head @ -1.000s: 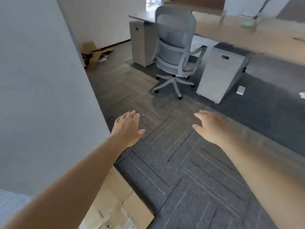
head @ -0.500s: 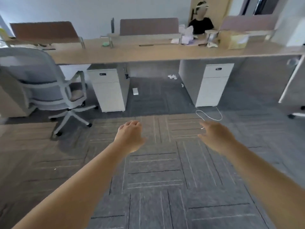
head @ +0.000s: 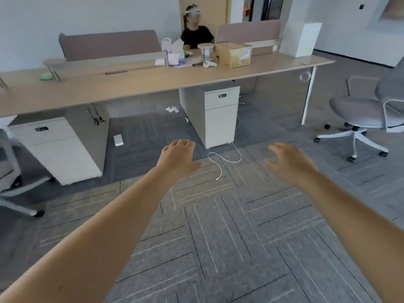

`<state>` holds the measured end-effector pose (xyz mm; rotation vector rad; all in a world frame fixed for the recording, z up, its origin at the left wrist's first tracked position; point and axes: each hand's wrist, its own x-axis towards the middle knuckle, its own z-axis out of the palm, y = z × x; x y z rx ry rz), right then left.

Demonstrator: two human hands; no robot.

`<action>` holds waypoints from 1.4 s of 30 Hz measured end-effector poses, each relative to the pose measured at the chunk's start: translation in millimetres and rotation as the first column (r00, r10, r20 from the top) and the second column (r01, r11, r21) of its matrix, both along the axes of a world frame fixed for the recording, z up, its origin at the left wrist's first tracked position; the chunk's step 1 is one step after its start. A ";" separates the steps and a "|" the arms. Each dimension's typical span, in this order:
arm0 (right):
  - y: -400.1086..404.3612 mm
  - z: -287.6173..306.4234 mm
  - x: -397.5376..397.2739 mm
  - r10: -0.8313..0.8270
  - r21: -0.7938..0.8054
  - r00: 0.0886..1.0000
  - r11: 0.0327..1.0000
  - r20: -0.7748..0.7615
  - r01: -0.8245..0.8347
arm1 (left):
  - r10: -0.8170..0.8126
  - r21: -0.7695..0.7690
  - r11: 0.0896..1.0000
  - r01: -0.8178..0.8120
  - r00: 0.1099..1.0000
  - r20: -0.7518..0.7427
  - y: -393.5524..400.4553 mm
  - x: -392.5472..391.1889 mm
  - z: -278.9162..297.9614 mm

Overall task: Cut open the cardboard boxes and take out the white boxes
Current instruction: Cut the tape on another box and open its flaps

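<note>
Both bare arms reach forward over the grey patterned carpet (head: 218, 237), the left hand (head: 178, 158) and right hand (head: 288, 164) loose-fingered and holding nothing, probably because no cutter has been picked up. The only brown cardboard box (head: 234, 54) in sight sits well away on the long wooden desk (head: 131, 84), apparently unopened; no white boxes from inside it show

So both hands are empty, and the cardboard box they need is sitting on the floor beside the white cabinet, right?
Not quite. The head view shows the cardboard box on the desk, not on the floor by the white cabinet. Left hand and right hand are indeed empty.
</note>
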<state>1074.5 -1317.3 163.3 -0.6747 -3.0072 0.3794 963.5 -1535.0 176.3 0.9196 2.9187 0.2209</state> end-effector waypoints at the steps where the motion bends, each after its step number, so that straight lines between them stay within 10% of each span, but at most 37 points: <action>1: 11.7 -1.7 -6.8 -0.002 -0.005 1.000 1.000 0.006 0.002 | -0.010 -0.004 1.000 0.010 1.000 0.006 13.9 -10.3 -1.9; 25: 348.7 -7.0 -383.0 -0.148 -0.044 0.989 0.988 0.006 0.148 | -0.263 -0.150 0.955 0.255 0.964 -0.035 397.2 -420.1 -19.7; 42: 694.7 -14.1 -599.2 0.009 -0.022 0.995 1.000 0.098 -0.007 | -0.070 -0.143 0.987 0.078 0.996 0.063 721.5 -604.2 -45.1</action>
